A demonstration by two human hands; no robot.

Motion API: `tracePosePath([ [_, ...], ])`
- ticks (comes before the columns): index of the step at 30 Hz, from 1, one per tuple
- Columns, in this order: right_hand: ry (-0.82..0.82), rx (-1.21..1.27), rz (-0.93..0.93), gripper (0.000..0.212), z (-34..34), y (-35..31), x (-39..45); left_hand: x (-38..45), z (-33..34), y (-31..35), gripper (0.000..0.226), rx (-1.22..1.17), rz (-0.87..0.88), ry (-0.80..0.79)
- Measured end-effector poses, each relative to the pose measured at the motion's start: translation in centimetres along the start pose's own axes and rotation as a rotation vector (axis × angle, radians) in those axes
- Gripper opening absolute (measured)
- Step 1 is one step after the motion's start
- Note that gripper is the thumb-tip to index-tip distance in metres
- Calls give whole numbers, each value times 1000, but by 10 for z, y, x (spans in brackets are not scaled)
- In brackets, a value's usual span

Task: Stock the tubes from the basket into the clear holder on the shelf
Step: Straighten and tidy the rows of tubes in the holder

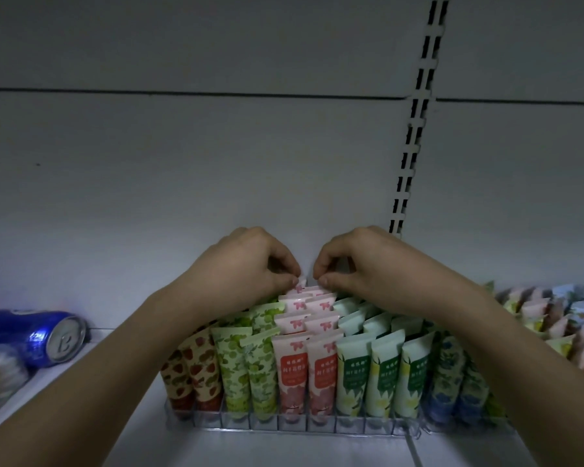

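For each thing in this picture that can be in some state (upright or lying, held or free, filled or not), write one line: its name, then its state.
Left hand: pinching the top edge of the rear pink tube.
Right hand: pinching the same tube's top edge.
Rear pink tube: upright, at the back of the pink rows.
Clear holder: on the shelf, its visible rows filled with upright tubes.
Blue can: lying on its side.

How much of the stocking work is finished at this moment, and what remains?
Mostly done: the clear holder already has full rows of tubes, from strawberry to blue. In hand: the left hand and right hand each pinch the top of a pink tube at the back of the pink rows, seating it. What is left is unclear, since the basket is out of view.
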State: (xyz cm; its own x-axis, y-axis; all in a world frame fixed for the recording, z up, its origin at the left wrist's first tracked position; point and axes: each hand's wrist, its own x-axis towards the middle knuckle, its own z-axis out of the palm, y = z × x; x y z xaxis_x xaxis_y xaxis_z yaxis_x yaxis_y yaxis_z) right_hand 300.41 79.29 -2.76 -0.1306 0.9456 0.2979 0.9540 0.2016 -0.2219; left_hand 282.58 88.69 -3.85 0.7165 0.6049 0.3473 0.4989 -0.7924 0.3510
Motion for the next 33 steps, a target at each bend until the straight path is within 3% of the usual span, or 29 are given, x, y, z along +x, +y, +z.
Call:
tracePosePath([
  [11, -1, -25, -11, 6, 5, 1, 1, 0, 0, 0, 23, -69, 17, -47],
  [30, 9, -73, 1, 14, 7, 0, 2, 0, -2, -3, 17, -90, 42, -80],
  [33, 86, -59, -16, 12, 3, -4, 1, -2, -9, -1, 12, -109, 37, -75],
])
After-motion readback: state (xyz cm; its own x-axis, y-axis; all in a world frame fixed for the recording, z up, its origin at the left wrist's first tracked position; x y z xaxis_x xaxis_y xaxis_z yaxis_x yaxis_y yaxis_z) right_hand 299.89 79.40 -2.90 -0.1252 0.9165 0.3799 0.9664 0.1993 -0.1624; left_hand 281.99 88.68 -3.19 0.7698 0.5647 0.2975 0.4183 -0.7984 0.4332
